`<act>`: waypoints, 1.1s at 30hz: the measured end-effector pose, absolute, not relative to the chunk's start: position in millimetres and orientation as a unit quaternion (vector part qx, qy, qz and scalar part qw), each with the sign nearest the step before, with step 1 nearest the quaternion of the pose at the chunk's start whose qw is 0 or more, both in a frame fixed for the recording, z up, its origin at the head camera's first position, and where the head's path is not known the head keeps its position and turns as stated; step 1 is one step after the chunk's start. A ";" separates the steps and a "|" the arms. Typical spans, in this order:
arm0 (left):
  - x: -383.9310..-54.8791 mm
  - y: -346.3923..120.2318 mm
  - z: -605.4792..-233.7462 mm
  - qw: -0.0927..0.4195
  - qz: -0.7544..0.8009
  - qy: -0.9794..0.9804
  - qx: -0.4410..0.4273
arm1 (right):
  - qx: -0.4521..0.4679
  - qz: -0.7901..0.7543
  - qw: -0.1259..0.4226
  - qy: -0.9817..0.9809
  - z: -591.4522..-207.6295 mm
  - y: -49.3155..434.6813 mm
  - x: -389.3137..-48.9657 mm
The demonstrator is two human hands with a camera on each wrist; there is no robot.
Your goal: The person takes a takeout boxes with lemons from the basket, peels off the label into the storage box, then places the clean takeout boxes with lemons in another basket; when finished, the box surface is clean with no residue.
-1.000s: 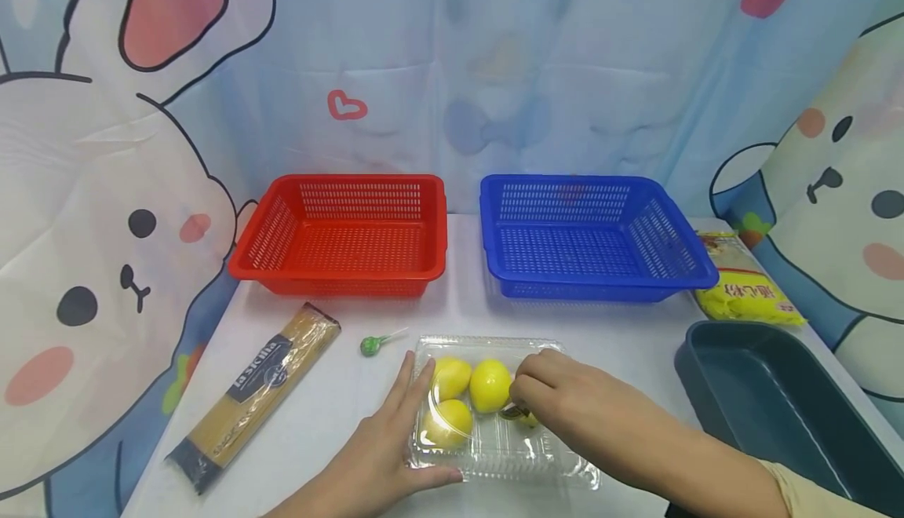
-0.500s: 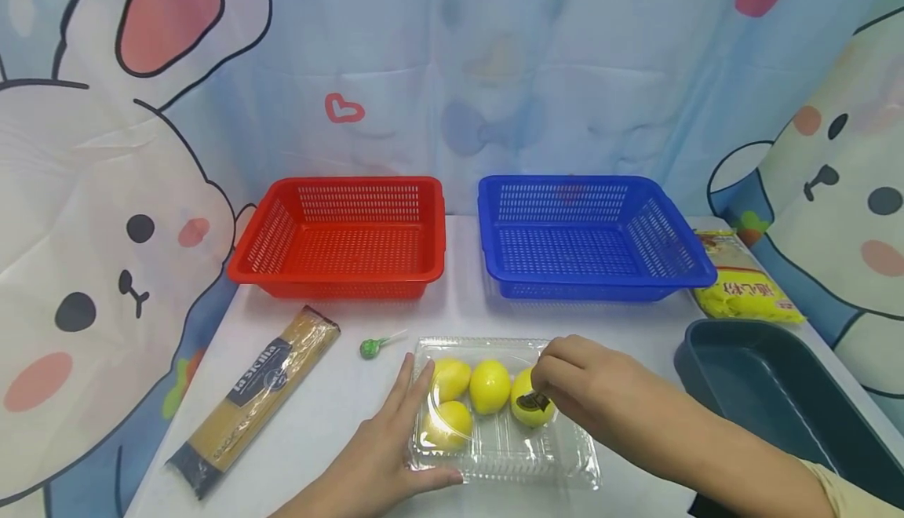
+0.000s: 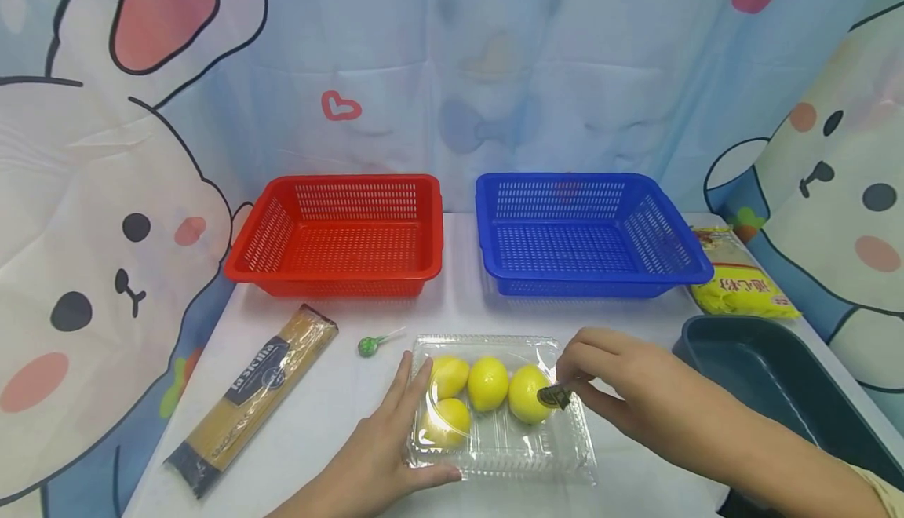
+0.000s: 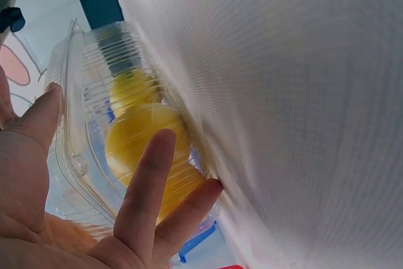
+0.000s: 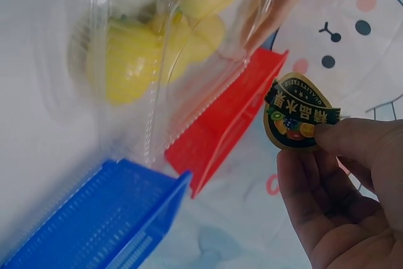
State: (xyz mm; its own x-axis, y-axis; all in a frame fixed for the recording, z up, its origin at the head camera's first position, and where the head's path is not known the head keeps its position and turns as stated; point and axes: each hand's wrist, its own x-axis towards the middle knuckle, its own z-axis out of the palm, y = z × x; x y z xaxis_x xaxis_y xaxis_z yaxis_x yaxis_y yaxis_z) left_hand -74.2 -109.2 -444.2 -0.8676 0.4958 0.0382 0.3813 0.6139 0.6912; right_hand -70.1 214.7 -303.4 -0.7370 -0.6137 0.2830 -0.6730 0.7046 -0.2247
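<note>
A clear plastic clamshell box (image 3: 512, 449) stands closed at the front of the table, with several yellow lemons (image 3: 487, 384) inside. My left hand (image 3: 381, 449) rests against the box's left end, fingers and thumb spread straight along its side; the left wrist view shows the fingers (image 4: 148, 187) lying over the clear wall. Above the right part of the lid, my right hand (image 3: 636, 392) pinches a dark, gold-edged fruit sticker (image 5: 296, 111) between thumb and fingers. Its printed face, with small fruit pictures, shows in the right wrist view.
Behind the box are a red basket (image 3: 335, 276) and a blue basket (image 3: 600, 276). A spaghetti pack (image 3: 254, 400) and a green lollipop (image 3: 367, 346) lie to the left. On the right are a yellow bag (image 3: 741, 286) and a dark teal tray (image 3: 759, 330).
My right hand has moved right and away from the lid with the sticker, which now shows more fully. The rightmost lemon has come into view. The left hand stays on the box.
</note>
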 end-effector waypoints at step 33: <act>-74.3 -108.0 -440.6 0.096 0.367 0.894 0.238 | 0.083 0.057 0.068 -0.993 -323.8 383.4 -93.2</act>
State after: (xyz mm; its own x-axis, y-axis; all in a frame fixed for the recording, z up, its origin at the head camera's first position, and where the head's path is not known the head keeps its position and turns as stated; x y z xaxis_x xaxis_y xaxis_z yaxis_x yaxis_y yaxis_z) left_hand -74.3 -108.0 -440.6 -0.8688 0.4951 0.0035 0.3550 0.6180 0.7015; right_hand -93.2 383.4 -323.8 -0.9771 -0.1564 0.1446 -0.1719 0.9799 -0.1011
